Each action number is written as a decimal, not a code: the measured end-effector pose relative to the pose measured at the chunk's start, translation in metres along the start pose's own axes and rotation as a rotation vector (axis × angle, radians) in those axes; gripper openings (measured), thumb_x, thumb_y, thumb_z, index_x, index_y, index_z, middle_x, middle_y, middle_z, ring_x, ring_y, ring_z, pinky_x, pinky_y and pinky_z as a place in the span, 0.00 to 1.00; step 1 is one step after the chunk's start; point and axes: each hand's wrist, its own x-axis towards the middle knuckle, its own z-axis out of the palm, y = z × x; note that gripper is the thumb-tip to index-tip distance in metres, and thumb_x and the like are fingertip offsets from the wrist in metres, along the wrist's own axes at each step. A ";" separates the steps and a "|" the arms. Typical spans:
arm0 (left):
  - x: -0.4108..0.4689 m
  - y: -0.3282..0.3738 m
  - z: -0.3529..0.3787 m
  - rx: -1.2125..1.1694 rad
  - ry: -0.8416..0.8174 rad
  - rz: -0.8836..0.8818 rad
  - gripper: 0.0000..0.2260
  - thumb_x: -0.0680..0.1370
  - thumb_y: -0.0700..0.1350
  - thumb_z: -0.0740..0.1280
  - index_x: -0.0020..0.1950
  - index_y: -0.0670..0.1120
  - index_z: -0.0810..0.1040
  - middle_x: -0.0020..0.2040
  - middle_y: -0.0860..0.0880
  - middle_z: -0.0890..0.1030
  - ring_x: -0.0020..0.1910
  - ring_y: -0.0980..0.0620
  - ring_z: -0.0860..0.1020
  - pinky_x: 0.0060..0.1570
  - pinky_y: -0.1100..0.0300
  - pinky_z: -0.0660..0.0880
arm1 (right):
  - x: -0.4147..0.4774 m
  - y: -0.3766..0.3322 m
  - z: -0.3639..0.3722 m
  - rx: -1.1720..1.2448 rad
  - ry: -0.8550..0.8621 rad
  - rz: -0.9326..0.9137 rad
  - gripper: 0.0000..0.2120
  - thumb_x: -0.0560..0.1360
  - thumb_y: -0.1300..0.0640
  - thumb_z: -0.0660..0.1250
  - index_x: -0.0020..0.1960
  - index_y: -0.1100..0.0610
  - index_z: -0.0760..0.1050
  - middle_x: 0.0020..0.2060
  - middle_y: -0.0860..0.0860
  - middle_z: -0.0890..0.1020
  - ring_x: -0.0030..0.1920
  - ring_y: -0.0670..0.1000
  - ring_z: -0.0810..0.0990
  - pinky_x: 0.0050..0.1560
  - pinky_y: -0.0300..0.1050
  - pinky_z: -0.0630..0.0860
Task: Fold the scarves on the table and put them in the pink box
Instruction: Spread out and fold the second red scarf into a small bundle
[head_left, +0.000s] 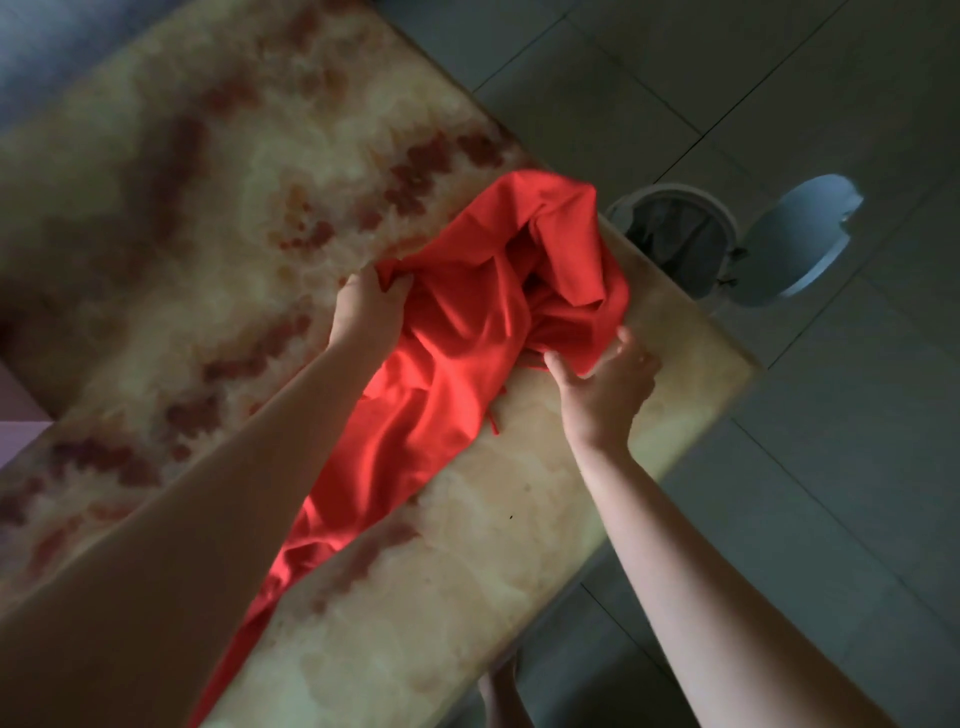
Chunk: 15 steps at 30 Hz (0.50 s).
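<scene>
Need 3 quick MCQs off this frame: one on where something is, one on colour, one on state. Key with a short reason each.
1. Where does the bin stand?
A) on a chair
B) on the floor past the edge of the table
C) in a box

2. What colour is the scarf?
A) red
B) blue
C) white

3. How is the scarf now?
A) folded flat
B) packed in a pink box
C) crumpled, gripped by the left hand

Key:
1 B: the bin sits on the floor tiles beside the table.
2 A: the cloth is plainly red.
3 C: it lies bunched in loose folds, with the left fingers curled into it.
</scene>
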 end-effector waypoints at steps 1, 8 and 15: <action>0.001 -0.001 0.000 -0.003 0.007 -0.003 0.17 0.79 0.46 0.63 0.64 0.38 0.74 0.59 0.37 0.77 0.59 0.41 0.74 0.53 0.57 0.66 | -0.001 0.001 0.001 -0.007 -0.005 0.067 0.39 0.68 0.45 0.74 0.69 0.62 0.64 0.66 0.61 0.66 0.63 0.62 0.66 0.61 0.52 0.64; -0.003 0.005 0.000 -0.060 0.036 0.034 0.16 0.78 0.46 0.64 0.62 0.39 0.76 0.57 0.39 0.79 0.58 0.42 0.76 0.55 0.56 0.69 | 0.003 -0.021 0.021 -0.063 -0.035 0.161 0.27 0.72 0.42 0.68 0.59 0.63 0.74 0.64 0.58 0.68 0.63 0.59 0.63 0.63 0.49 0.59; -0.003 0.011 -0.008 -0.057 0.087 0.075 0.15 0.78 0.46 0.65 0.60 0.38 0.77 0.55 0.40 0.80 0.56 0.43 0.76 0.50 0.61 0.67 | -0.002 -0.019 0.005 0.628 0.193 0.018 0.03 0.77 0.62 0.64 0.48 0.62 0.71 0.41 0.56 0.77 0.42 0.47 0.77 0.49 0.44 0.75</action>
